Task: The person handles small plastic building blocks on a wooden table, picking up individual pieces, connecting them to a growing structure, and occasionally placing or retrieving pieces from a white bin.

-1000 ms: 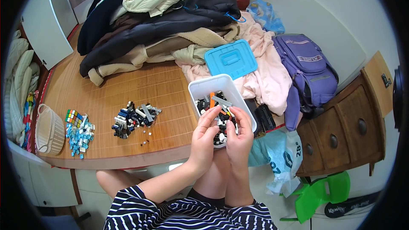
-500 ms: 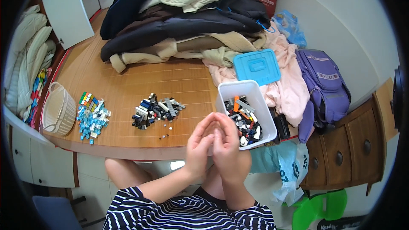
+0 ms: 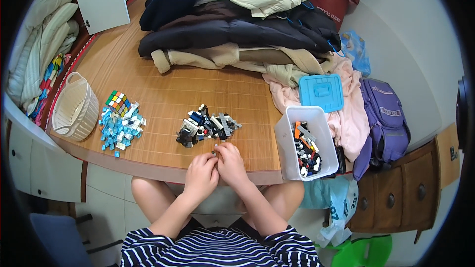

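My left hand (image 3: 201,173) and my right hand (image 3: 230,164) meet at the table's front edge, just below a pile of mixed toy building bricks (image 3: 205,126) in black, white, grey and dark blue. The fingers of both are curled in and pressed together. Tiny grey bits (image 3: 213,153) show at the fingertips; whether they are gripped or lie on the mat is too small to tell. To the right stands a white plastic box (image 3: 329,160) partly filled with bricks (image 3: 307,151). A heap of light blue and white bricks (image 3: 121,127) lies to the left, touching a puzzle cube (image 3: 118,102).
A cream woven basket (image 3: 85,113) stands at the far left. Piled coats (image 3: 213,39) cover the back of the table. A blue lid (image 3: 321,93) rests on pink cloth (image 3: 354,128), beside a purple backpack (image 3: 383,113). Plastic bags (image 3: 336,202) hang below the right edge.
Both hands have moved left, from in front of the white box to the front of the mixed pile. Cupped together before, they now meet at the fingertips. The view has shifted too.
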`<action>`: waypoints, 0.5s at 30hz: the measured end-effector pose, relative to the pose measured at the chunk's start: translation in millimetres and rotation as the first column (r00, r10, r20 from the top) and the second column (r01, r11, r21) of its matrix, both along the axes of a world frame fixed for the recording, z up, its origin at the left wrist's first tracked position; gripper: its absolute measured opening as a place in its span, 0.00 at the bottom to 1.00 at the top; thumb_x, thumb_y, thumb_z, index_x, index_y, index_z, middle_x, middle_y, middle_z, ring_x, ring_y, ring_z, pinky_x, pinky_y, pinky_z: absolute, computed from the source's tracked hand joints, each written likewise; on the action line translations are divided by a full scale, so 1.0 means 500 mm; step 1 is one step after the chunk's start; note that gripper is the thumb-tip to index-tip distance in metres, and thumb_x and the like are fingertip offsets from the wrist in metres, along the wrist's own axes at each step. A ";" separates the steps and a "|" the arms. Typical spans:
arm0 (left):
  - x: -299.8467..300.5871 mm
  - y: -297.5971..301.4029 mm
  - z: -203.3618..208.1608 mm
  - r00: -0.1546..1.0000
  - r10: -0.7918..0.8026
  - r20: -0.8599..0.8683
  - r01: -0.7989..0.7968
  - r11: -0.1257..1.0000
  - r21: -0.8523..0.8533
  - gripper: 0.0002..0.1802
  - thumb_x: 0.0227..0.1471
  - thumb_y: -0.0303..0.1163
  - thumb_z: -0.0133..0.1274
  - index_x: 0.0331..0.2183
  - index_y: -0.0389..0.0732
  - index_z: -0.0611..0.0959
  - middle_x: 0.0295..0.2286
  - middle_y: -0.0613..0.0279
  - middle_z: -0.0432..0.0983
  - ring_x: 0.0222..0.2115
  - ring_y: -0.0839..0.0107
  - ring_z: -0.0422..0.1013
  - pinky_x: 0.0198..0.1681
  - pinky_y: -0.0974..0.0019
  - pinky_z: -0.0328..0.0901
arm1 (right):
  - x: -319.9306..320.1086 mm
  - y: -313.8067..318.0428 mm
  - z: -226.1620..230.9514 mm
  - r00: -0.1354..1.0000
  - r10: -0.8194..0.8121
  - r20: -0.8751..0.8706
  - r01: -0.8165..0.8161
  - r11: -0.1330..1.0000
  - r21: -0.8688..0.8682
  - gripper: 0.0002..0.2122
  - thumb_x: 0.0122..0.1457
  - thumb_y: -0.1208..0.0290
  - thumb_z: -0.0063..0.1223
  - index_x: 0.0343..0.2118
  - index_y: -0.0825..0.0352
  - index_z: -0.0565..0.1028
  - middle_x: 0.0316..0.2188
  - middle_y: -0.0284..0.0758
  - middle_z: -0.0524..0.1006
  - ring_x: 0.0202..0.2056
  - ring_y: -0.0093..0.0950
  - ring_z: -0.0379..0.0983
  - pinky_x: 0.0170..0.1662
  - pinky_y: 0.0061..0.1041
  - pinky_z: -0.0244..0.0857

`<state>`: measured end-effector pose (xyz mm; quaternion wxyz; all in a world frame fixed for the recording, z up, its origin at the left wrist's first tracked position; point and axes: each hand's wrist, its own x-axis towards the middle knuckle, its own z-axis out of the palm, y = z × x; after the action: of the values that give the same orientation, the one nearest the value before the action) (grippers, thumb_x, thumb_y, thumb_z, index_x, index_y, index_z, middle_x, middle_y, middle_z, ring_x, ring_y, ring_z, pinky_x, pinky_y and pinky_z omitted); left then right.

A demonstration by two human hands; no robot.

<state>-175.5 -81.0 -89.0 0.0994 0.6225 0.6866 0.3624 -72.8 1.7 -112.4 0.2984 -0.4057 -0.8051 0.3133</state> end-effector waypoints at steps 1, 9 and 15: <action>-0.007 0.013 -0.004 1.000 0.015 0.000 -0.015 1.000 -0.003 0.14 0.45 0.25 0.49 0.38 0.35 0.79 0.40 0.53 0.72 0.43 0.54 0.67 0.47 0.56 0.63 | -0.012 0.009 0.000 0.999 -0.022 -0.032 0.023 0.999 0.029 0.09 0.55 0.77 0.47 0.38 0.69 0.75 0.39 0.42 0.73 0.44 0.42 0.68 0.49 0.35 0.63; -0.031 0.050 -0.035 0.986 0.110 0.124 -0.125 0.985 0.117 0.17 0.44 0.23 0.49 0.40 0.34 0.78 0.41 0.51 0.71 0.43 0.53 0.67 0.48 0.55 0.62 | -0.043 0.044 0.019 0.989 -0.129 -0.071 0.135 0.988 0.081 0.17 0.52 0.81 0.46 0.48 0.68 0.70 0.45 0.44 0.68 0.48 0.44 0.64 0.51 0.38 0.61; -0.025 0.051 -0.035 0.979 0.134 0.155 -0.157 0.977 0.146 0.19 0.43 0.21 0.49 0.41 0.35 0.77 0.41 0.52 0.70 0.43 0.53 0.67 0.47 0.55 0.62 | -0.067 0.053 -0.002 0.993 -0.115 0.029 0.108 0.979 0.175 0.21 0.50 0.80 0.49 0.50 0.67 0.70 0.47 0.43 0.67 0.49 0.45 0.60 0.53 0.41 0.58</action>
<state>-188.2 -55.7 -106.5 0.0724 0.5486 0.6905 0.4658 -106.2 28.2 -113.5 0.3337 -0.4287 -0.8110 0.2170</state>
